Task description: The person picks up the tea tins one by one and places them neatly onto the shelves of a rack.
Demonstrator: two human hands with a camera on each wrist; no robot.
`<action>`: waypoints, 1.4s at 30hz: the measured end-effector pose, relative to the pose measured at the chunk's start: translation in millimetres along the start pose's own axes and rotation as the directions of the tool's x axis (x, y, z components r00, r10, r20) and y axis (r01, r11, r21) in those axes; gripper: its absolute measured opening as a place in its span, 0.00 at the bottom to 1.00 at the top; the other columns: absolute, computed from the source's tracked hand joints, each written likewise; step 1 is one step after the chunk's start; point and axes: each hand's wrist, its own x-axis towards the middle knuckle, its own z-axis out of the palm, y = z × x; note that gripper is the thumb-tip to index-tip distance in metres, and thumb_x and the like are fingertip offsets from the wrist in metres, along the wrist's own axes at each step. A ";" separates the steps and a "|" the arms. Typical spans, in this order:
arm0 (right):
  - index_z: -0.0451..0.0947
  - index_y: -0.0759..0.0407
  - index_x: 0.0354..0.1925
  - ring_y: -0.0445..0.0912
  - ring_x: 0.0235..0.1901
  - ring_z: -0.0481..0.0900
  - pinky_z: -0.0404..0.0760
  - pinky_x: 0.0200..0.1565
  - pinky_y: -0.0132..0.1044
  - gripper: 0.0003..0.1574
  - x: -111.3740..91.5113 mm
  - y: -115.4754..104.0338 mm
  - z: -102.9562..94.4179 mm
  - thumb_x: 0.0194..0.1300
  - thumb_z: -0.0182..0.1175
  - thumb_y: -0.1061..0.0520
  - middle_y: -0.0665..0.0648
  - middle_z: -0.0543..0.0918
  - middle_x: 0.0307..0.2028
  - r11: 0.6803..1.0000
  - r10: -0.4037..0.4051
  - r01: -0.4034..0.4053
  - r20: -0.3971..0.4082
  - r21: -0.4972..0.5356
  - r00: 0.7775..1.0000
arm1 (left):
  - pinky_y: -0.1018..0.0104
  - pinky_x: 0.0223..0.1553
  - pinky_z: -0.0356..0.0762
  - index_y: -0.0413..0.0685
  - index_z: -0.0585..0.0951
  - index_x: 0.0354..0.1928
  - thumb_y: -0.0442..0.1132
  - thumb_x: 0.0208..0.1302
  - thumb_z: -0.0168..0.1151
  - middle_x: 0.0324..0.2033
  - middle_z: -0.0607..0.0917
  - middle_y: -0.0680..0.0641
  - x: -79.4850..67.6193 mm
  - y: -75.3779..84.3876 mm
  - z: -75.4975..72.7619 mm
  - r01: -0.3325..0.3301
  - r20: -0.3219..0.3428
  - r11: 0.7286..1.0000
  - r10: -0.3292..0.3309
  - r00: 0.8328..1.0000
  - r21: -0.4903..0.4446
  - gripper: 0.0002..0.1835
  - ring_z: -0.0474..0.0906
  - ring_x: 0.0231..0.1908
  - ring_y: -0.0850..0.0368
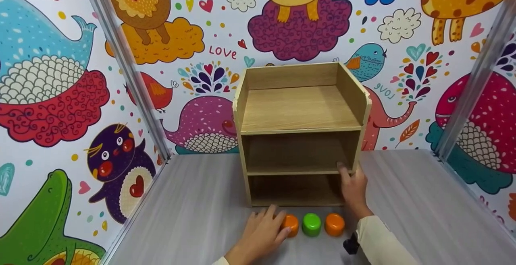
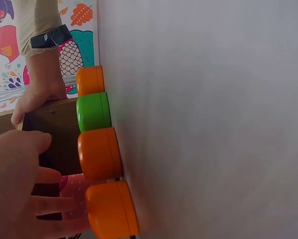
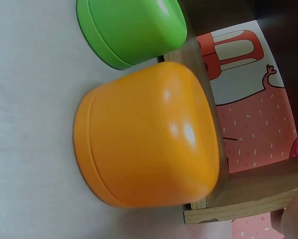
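A row of small round lidded containers stands along the front of a wooden shelf [image 1: 298,130]. Its green container [image 1: 311,224] sits between an orange container [image 1: 334,224] on the right and another orange container [image 1: 291,225] on the left. A further orange container [image 2: 111,209] ends the row on the left; in the head view my left hand [image 1: 262,230] hides it. That hand reaches over the left end with fingers spread and extended, close to the orange lids. My right hand [image 1: 355,188] grips the shelf's right side panel, thumb inside and fingers around the outside.
The shelf has an open top tray and two compartments below. It stands on a grey wood-grain tabletop [image 1: 197,200], before a wall [image 1: 225,35] printed with cartoon animals. Metal corner posts [image 1: 129,67] rise on both sides. A black wrist strap [image 2: 50,37] circles the right sleeve.
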 end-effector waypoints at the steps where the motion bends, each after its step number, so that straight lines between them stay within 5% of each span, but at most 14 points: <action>1: 0.66 0.49 0.63 0.44 0.51 0.73 0.68 0.58 0.45 0.31 0.0 -0.5 -0.3 0.64 0.58 0.44 0.54 0.78 0.53 1.000 0.003 -0.003 0.005 0.002 1.000 | 0.41 0.45 0.72 0.64 0.71 0.61 0.66 0.67 0.37 0.55 0.74 0.50 0.8 -0.2 0.1 -0.002 -0.001 1.000 0.002 1.000 0.002 0.28 0.76 0.49 0.50; 10: 0.58 0.41 0.68 0.45 0.56 0.71 0.65 0.62 0.48 0.37 0.7 -2.4 -0.7 0.64 0.55 0.38 0.51 0.73 0.59 0.999 0.041 -0.042 0.060 0.019 0.997 | 0.40 0.43 0.72 0.63 0.69 0.62 0.65 0.67 0.40 0.54 0.74 0.50 8.3 -0.1 3.6 -0.035 0.026 0.999 0.035 0.999 0.001 0.28 0.77 0.48 0.49; 17: 0.61 0.39 0.66 0.44 0.43 0.73 0.72 0.49 0.40 0.34 -0.4 0.1 1.4 0.64 0.54 0.37 0.50 0.76 0.53 0.999 0.031 -0.030 0.033 -0.038 0.999 | 0.42 0.42 0.72 0.65 0.69 0.62 0.64 0.67 0.40 0.53 0.75 0.50 10.9 -0.6 7.0 -0.059 0.027 0.998 0.058 0.998 0.026 0.27 0.77 0.47 0.49; 28: 0.57 0.35 0.67 0.45 0.56 0.70 0.64 0.63 0.49 0.36 -1.1 -6.0 -0.5 0.64 0.55 0.39 0.47 0.71 0.59 1.000 0.012 -0.014 0.080 0.022 0.997 | 0.42 0.42 0.72 0.68 0.68 0.62 0.66 0.66 0.40 0.52 0.75 0.51 12.5 -5.2 12.9 -0.050 0.080 0.999 0.049 0.996 0.010 0.26 0.78 0.45 0.51; 42: 0.58 0.37 0.67 0.46 0.56 0.71 0.65 0.61 0.51 0.37 0.6 -5.7 -5.6 0.62 0.56 0.37 0.49 0.72 0.59 0.999 0.030 -0.028 0.111 -0.018 0.993 | 0.45 0.39 0.74 0.66 0.70 0.59 0.65 0.65 0.43 0.53 0.77 0.48 6.4 -6.5 12.7 -0.068 0.041 0.995 0.065 0.997 0.071 0.25 0.79 0.45 0.49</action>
